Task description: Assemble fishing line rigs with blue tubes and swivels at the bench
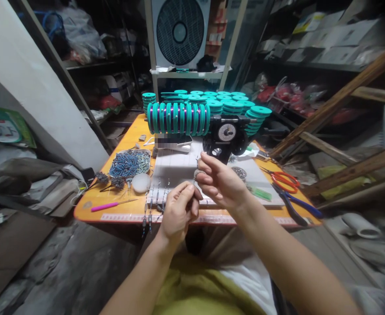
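Note:
My left hand is closed in a pinch above the front of the white board; what its fingertips hold is too fine to make out. Slightly higher and to the right, my right hand has its fingers curled together, with a tiny dark tip showing by the index finger. A greyish band is around one of its fingers. Just left of my left hand, thin strands with small dark beads hang over the table's front edge. Behind both hands, a row of teal spools sits on a black winding device with a dial.
On the orange table are a tray of blue tubes, a white round lid and a pink-handled hook tool. Orange-handled scissors and blue-handled pliers lie right. Stacked teal spools stand behind; a ladder leans right.

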Motion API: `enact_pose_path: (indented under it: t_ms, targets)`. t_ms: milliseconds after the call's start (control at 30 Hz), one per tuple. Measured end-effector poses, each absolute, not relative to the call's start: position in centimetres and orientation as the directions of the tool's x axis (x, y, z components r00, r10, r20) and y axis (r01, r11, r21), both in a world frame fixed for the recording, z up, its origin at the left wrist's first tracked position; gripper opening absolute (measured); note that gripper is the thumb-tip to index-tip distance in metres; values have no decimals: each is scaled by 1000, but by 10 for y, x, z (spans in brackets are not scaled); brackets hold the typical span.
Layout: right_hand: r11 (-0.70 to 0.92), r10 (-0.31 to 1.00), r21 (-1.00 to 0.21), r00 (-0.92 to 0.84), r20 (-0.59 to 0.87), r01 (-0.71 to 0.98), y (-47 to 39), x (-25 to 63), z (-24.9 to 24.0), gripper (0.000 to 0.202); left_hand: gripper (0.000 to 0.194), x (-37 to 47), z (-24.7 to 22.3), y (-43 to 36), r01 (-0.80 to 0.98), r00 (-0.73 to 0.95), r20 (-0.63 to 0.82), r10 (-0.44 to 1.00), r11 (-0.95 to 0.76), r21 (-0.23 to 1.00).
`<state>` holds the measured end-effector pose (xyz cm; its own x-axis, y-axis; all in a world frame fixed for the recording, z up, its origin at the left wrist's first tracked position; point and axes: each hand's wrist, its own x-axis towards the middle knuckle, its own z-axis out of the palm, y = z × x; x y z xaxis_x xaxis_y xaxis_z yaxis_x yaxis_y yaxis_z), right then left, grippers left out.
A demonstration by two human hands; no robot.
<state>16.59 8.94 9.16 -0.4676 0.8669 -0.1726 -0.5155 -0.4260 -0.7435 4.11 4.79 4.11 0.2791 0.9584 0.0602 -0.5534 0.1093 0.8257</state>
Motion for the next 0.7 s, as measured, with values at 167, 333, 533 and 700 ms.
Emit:
enact_pose_path:
  t_ms: [167,333,533,700]
  targets:
    - [-428,886,-689,-420,-195,-584,86,153,96,46,27,43,47,44,-647,273,28,962,162,745]
    - [-434,885,-678,-420,-199,-593,87,154,94,47,26,43,46,41,-670,311,-13,950,229,707]
    - [-435,880,-707,-431,-202,-557,87,158,94,48,30,40,41,29,-607,334,-86,938,284,742]
    - [-429,879,-722,-436,-195,-543,88,159,94,47,30,36,36,18,-572,344,-128,930,316,757]
